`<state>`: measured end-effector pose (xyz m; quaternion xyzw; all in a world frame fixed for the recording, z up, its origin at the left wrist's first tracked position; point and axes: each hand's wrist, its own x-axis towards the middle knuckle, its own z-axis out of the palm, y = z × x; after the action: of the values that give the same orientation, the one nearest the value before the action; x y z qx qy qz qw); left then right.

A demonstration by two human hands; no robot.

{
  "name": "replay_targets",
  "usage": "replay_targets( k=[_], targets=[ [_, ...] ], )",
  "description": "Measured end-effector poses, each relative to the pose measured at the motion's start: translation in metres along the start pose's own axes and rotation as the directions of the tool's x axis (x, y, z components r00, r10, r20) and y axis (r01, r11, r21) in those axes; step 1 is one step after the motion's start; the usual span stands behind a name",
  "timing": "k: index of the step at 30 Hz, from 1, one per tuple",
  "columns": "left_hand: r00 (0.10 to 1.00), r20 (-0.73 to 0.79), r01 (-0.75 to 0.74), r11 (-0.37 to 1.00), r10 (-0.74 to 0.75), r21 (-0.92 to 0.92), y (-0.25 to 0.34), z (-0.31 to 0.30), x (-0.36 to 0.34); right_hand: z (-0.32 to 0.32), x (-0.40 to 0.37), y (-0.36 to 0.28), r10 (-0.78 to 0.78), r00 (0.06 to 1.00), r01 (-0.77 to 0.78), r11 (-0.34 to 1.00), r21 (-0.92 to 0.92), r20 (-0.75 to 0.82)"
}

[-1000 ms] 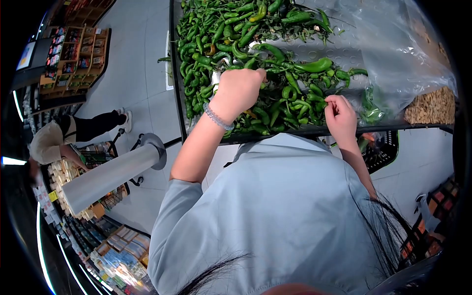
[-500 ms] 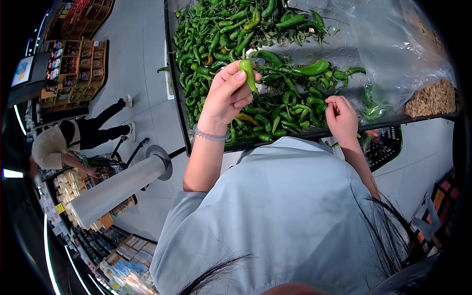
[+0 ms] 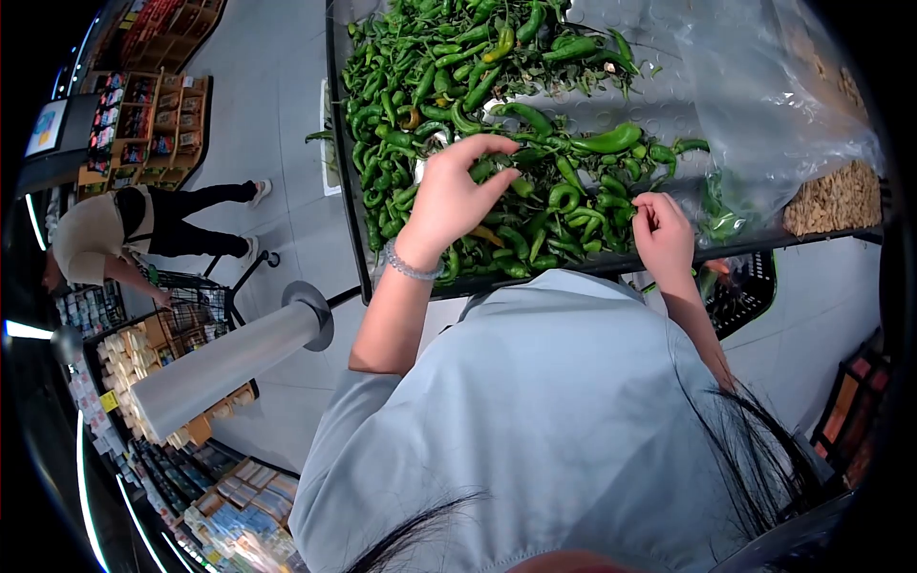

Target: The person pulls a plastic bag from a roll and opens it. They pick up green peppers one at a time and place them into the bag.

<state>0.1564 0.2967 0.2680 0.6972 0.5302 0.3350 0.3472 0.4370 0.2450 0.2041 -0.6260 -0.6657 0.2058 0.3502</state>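
My left hand (image 3: 461,186) is over the heap of green chili peppers (image 3: 573,196), thumb and forefinger spread apart with nothing held between them. A light green pepper (image 3: 522,187) lies just beyond the thumb tip. At the near edge of the heap, my right hand (image 3: 665,232) has its fingers curled and pinched together. What they hold, if anything, is too small to make out. A long green pepper (image 3: 611,139) lies on top, farther back. Some yellowish peppers (image 3: 487,235) are mixed in, one partly behind my left hand.
The black-rimmed display bin (image 3: 349,191) holds the peppers. A clear plastic bag (image 3: 764,115) and a tan, rough-textured pile (image 3: 833,199) are at its right. Below is a black basket (image 3: 750,296). A metal post (image 3: 229,358) and a person (image 3: 105,229) with a cart stand left.
My left hand has let go of the light green pepper, and its fingers have opened. My right hand has stayed nearly in place. The person at left has shifted with the cart.
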Motion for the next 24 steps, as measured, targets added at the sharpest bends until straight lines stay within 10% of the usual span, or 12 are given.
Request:
replay_targets(
  k=[4, 14, 19, 22, 24],
  targets=[
    [0.884, -0.467, 0.138, 0.963, -0.014, 0.232, -0.018, -0.030, 0.028, 0.001, -0.001, 0.000, 0.005, 1.000, -0.005, 1.000, -0.001, -0.008],
    [0.940, -0.335, 0.139, 0.820, 0.068, 0.555, -0.010, 0.013, 0.028, 0.001, -0.001, -0.001, 0.013, 1.000, -0.013, 1.000, -0.007, 0.007],
    [0.951, -0.153, -0.183, 0.885, 0.270, 0.428, 0.003, 0.017, 0.002, 0.001, 0.000, -0.001, 0.019, 1.000, -0.019, 1.000, -0.011, 0.002],
    [0.841, -0.365, -0.242, 0.881, 0.400, 0.407, -0.013, 0.001, 0.012, 0.001, 0.000, -0.002, 0.016, 1.000, -0.016, 1.000, -0.009, 0.005],
    [0.848, -0.466, -0.011, 0.889, 0.250, 0.457, -0.026, -0.016, 0.023, 0.001, 0.000, -0.002, 0.018, 1.000, -0.018, 1.000, -0.014, 0.008]
  ],
)
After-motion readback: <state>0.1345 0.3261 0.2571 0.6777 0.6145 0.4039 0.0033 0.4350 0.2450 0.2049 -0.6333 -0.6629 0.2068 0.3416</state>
